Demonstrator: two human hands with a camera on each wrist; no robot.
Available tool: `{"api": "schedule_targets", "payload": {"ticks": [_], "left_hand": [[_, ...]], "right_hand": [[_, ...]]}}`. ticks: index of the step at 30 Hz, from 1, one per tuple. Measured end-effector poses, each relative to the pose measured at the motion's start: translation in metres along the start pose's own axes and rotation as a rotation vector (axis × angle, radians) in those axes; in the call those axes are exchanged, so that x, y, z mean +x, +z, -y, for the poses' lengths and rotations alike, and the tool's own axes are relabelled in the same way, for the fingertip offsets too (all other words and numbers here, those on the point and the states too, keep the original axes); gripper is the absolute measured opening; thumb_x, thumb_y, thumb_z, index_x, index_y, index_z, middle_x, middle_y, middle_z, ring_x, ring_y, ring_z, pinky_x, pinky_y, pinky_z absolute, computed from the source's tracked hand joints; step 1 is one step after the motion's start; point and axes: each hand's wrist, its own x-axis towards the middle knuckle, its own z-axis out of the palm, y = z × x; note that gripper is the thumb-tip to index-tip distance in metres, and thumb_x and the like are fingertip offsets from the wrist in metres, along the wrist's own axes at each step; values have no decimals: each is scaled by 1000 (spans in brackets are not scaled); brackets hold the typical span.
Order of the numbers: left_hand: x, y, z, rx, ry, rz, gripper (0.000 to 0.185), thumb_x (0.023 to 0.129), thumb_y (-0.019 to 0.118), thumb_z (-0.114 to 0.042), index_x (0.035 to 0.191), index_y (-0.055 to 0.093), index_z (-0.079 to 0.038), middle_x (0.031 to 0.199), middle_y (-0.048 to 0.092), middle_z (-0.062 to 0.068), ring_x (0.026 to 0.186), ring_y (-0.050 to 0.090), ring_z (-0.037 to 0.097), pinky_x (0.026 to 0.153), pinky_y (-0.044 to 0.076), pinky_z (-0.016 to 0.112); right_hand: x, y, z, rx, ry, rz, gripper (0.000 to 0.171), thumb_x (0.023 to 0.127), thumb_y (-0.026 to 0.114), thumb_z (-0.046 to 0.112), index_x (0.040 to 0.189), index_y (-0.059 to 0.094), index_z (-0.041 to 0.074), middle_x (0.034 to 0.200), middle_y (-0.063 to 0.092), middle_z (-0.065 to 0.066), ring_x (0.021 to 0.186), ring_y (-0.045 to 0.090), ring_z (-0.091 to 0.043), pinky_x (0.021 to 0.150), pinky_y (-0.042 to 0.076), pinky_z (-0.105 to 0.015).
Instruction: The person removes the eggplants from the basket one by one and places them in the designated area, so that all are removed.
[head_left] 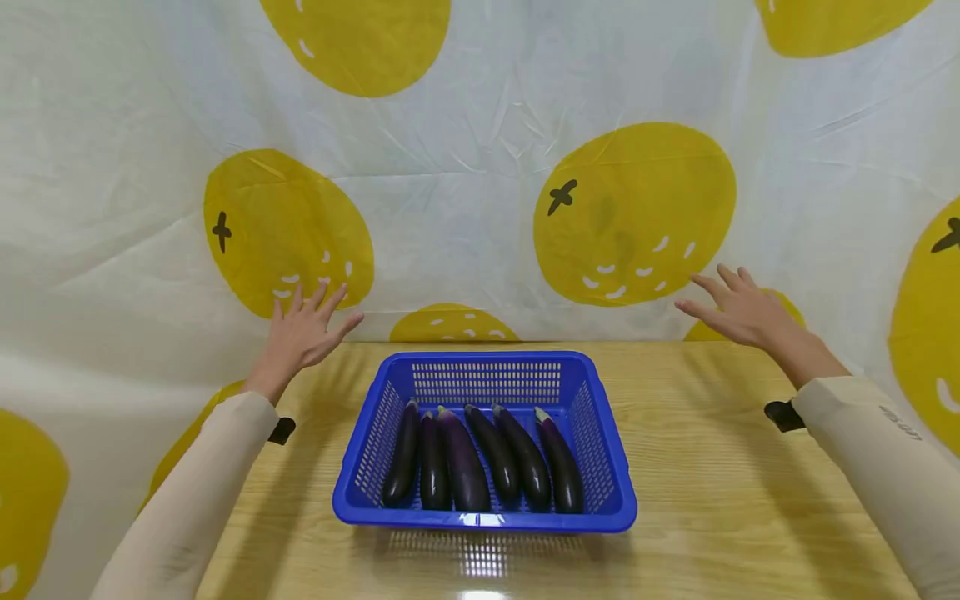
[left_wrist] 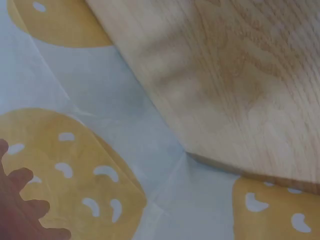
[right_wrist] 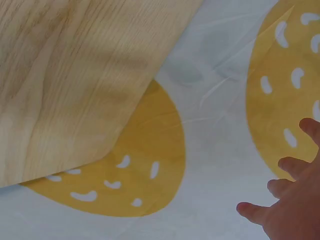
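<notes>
Evidently idle, the left hand (head_left: 303, 332) and right hand (head_left: 738, 312) hovered spread and empty on either side of the blue perforated plastic basket (head_left: 600, 417), which kept six dark purple aubergines (head_left: 480, 454) lying side by side mid-table (head_left: 720, 500)

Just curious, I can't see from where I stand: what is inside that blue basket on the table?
Six dark purple eggplants lie side by side on the floor of the blue basket, stems toward the far wall. Whatever might lie beneath them is covered. Both hands are raised away from it.
</notes>
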Motion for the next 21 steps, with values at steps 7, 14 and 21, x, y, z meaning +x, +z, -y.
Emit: {"api": "schedule_targets", "payload": {"ticks": [7, 14, 21], "left_hand": [[-14, -1, -2, -37, 4, -37, 86, 98, 26, -80, 167, 13, -30, 174, 11, 15, 157, 1, 53, 116, -4, 80], [-31, 6, -10, -212, 3, 31, 80, 102, 23, -75, 166, -2, -35, 174, 5, 17, 154, 2, 59, 110, 3, 85], [-46, 22, -19, -511, 50, 27, 71, 109, 31, -58, 167, 3, -29, 174, 8, 15, 158, 9, 47, 121, 10, 72]], "right_hand": [[0, -5, 38, -19, -64, -21, 84, 104, 39, 64, 163, 26, 6, 165, 4, -40, 148, 0, -67, 110, 10, -83], [-3, -9, 83, 7, -144, -36, 80, 104, 44, 63, 162, 30, 10, 166, 7, -39, 151, 1, -63, 113, 13, -80], [-6, -10, 128, 36, -208, 4, 77, 103, 44, 64, 160, 37, 13, 167, 14, -34, 154, 1, -58, 113, 18, -80]]}}
